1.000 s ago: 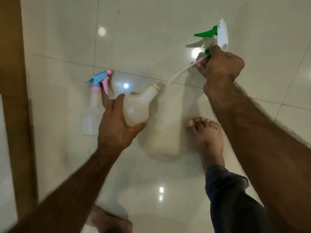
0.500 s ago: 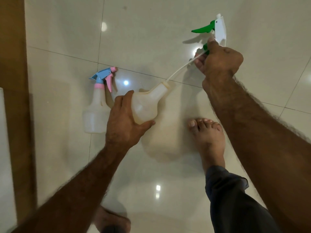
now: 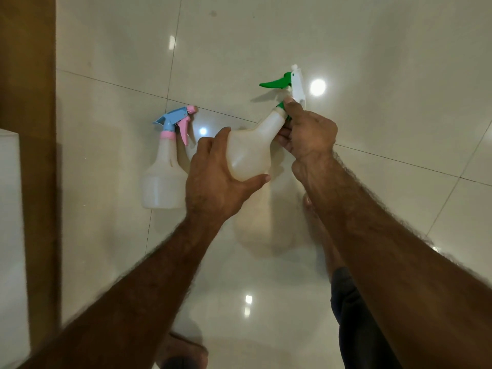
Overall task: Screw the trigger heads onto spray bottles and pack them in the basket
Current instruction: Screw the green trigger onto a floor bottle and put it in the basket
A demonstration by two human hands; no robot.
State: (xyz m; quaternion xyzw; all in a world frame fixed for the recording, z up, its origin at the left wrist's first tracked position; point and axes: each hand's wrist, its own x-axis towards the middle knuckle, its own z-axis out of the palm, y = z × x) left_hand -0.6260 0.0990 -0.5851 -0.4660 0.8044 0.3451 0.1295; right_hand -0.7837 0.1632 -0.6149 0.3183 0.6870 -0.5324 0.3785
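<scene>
My left hand [image 3: 213, 179] grips the body of a translucent white spray bottle [image 3: 250, 150], held tilted above the floor with its neck pointing up and right. My right hand [image 3: 308, 134] is closed around the collar of a green and white trigger head [image 3: 288, 85], which now sits at the bottle's neck. The dip tube is inside the bottle and hidden. A second bottle [image 3: 162, 179] with a blue and pink trigger head [image 3: 175, 121] screwed on lies on the floor to the left. No basket is in view.
The floor is glossy beige tile [image 3: 372, 49] with light reflections. A brown wooden strip [image 3: 29, 75] runs down the left side, with a white object [image 3: 10, 235] at the left edge. My feet [image 3: 183, 352] and a dark trouser leg [image 3: 351, 315] are below the hands.
The bottle rose and the trigger head came down toward it; the long white dip tube slid into the bottle, and the head now meets the neck.
</scene>
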